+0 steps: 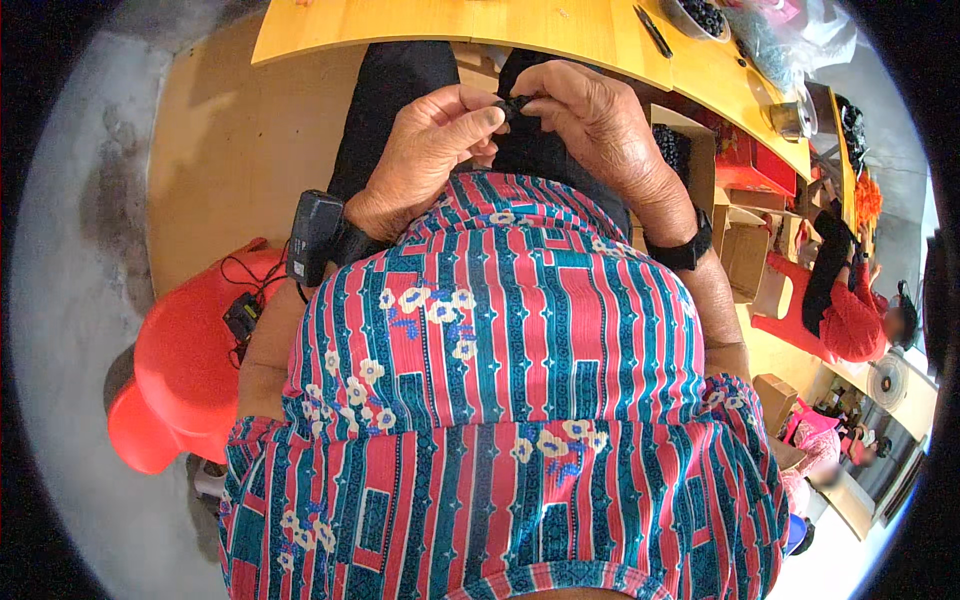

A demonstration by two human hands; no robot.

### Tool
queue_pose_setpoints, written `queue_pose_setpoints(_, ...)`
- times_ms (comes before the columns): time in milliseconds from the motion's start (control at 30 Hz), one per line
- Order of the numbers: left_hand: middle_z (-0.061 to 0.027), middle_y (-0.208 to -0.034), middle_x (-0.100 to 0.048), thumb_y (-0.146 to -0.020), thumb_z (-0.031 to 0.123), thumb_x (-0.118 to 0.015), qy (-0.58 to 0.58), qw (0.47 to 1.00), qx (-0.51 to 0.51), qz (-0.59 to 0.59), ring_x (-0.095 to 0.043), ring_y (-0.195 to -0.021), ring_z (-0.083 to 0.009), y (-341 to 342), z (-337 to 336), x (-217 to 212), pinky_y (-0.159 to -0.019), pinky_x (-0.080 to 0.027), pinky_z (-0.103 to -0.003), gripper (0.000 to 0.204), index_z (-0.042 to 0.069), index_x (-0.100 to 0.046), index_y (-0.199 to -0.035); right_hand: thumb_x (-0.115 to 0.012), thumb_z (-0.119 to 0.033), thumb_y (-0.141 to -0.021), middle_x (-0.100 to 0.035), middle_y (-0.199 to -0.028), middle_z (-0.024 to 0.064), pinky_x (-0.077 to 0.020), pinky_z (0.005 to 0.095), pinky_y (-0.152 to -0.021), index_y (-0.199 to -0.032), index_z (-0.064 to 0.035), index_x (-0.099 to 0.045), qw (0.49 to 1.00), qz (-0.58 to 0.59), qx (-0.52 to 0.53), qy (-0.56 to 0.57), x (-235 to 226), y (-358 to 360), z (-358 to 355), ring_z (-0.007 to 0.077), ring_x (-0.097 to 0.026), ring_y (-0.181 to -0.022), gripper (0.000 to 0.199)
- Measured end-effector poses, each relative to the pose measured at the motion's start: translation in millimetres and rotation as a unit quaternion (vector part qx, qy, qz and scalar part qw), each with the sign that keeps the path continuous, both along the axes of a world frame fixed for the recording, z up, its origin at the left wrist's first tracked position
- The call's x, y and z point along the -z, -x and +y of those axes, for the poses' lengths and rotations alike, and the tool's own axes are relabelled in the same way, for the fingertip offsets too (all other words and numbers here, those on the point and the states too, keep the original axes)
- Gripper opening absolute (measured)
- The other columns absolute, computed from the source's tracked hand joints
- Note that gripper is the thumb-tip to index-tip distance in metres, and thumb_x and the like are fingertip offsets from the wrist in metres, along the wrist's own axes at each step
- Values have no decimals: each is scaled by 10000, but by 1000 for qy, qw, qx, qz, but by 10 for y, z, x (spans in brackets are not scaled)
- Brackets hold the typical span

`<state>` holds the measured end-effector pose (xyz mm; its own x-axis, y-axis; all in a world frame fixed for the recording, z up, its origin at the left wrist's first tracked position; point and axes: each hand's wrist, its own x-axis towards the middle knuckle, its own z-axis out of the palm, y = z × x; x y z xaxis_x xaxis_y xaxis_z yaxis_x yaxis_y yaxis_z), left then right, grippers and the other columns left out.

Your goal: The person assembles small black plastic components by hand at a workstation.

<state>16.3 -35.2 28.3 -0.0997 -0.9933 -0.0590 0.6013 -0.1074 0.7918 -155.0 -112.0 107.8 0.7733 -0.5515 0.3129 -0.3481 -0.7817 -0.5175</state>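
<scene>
Between both hands, just in front of the table edge and over my lap, is a small black piece (514, 104). Its exact kind is too small to make out. My left hand (440, 135) pinches one end of it between thumb and forefinger. From the other side, my right hand (592, 110) grips it with thumb and fingers closed. The fingertips of the two hands nearly meet and cover much of the piece.
The yellow table (560, 25) runs along the far side. On it lie a black pen-like tool (654, 32), a bowl of black pieces (700, 16), plastic bags (790, 45) and a metal tin (792, 120). A red chair (190, 350) stands at left; a person in red (855, 310) sits at right.
</scene>
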Motion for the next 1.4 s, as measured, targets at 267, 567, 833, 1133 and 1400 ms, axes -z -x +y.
queue_pose_setpoints(267,-14,-879,-615,-870,154,-617,5,999,-8,-45,-552,-769,-91,5,-1,-3,-744,-474,-253,159,39,-604,-979,-586,-103,-798,-608,-815,156,-496,393,-675,-915,-52,-573,998,21,-9,64,-39,11,9,347,-610,-770,128)
queue_pose_setpoints(567,-13,-861,-602,-880,160,-605,-5,1000,-4,-11,-546,-758,-87,11,12,-33,-747,-476,-259,171,37,-597,-998,-590,-87,-795,-612,-788,141,-502,348,-646,-909,-38,-580,999,-10,22,-26,-25,14,5,293,-620,-713,124)
queue_pose_setpoints(833,-26,-843,-587,-877,163,-608,-17,1000,-10,-1,-538,-743,-84,21,12,-43,-739,-476,-250,184,25,-590,-997,-593,-85,-817,-588,-665,65,-481,267,-564,-902,-14,-598,982,-65,42,-174,51,35,-7,123,-575,-579,111)
queue_pose_setpoints(1133,-30,-844,-586,-872,158,-615,-19,1000,-9,-6,-540,-737,-86,17,15,-44,-735,-478,-253,174,28,-590,-984,-591,-84,-815,-587,-653,63,-480,262,-564,-910,-6,-601,980,-67,32,-186,79,23,-6,119,-574,-578,123)
queue_pose_setpoints(1400,-32,-840,-594,-873,150,-612,-3,1000,-3,-3,-549,-731,-83,2,2,-47,-733,-484,-256,165,29,-592,-984,-591,-84,-811,-604,-680,86,-495,274,-587,-913,-3,-603,982,-50,39,-177,32,19,9,151,-603,-604,131)
